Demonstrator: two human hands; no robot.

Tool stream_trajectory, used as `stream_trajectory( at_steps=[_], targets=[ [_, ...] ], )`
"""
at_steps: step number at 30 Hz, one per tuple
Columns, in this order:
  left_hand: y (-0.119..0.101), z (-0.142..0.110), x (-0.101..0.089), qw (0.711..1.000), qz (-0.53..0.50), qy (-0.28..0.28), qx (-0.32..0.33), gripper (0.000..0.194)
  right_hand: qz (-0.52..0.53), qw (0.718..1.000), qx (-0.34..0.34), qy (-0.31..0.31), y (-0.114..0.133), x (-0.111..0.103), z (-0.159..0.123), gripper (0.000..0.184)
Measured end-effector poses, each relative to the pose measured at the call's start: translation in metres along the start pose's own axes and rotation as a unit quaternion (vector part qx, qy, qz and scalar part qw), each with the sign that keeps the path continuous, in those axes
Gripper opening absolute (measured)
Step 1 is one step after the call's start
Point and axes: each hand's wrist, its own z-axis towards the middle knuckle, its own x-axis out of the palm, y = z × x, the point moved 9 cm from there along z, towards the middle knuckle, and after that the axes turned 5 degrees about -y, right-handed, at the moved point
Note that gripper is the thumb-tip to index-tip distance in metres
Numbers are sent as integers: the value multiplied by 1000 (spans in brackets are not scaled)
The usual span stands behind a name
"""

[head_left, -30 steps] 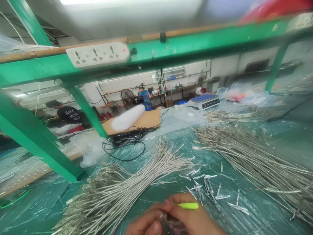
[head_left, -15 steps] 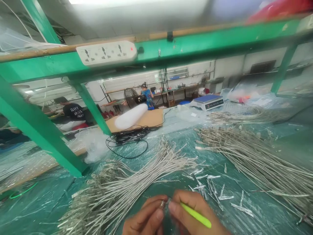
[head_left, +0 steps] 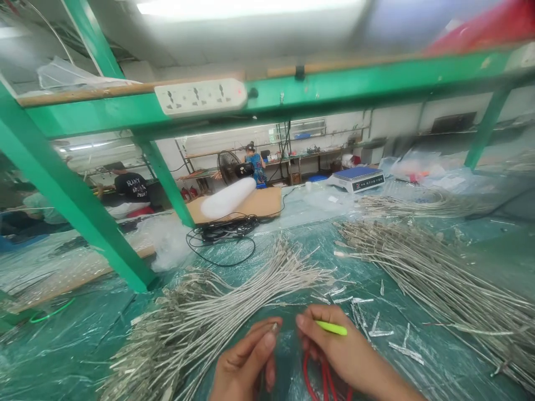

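My left hand (head_left: 248, 356) is closed in a pinch on a small metallic piece (head_left: 274, 327); only its tip shows between thumb and forefinger. My right hand (head_left: 332, 342) is closed around a slim tool with a bright yellow-green handle (head_left: 331, 327), whose working end is hidden by the fingers. Red cords (head_left: 324, 381) loop under the right palm; whether that hand grips them I cannot tell. A gap separates the two hands. Beyond the left hand lies a bundle of pale braided cables (head_left: 251, 292). Crumpled silvery foil strips (head_left: 379, 333) are scattered right of the right hand.
A second cable bundle (head_left: 430, 273) lies at right. Farther back are a coiled black cord (head_left: 228, 228), a white foam roll (head_left: 229, 197) and a scale (head_left: 358, 178). Green frame posts (head_left: 96, 206) and a crossbeam (head_left: 376, 78) bound the bench. Two people work in the background.
My hands, close together before, have drawn apart, the right one moving slightly up and away. The red cords now show clearly beneath it. The whole view has shifted a little.
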Motion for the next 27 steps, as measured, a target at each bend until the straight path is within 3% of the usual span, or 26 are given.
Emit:
stream_trajectory(
  at_steps=[4,7,9,13,17,21,27],
  targets=[
    [-27,-8,-15,983,104,-79,128,18,-236,966,-47,-90,6,-39,2,37],
    [-43,-24,-18,954,134,-129,234,16,-397,915,-17,-70,0,-56,2,24],
    [-46,-29,-15,948,129,-129,259,18,-485,873,23,-41,-11,-65,1,17],
    [-32,-19,-7,983,56,-50,170,24,-601,792,105,19,-33,-76,-3,19],
    [-12,-5,-4,998,-48,0,48,32,-657,741,130,46,-33,-76,-5,22],
    [-4,-1,-2,993,-117,18,-18,32,-686,717,116,43,-22,-60,0,23],
    [-6,-2,-1,988,-150,29,-31,31,-700,710,69,23,-13,-35,11,24]
  ],
)
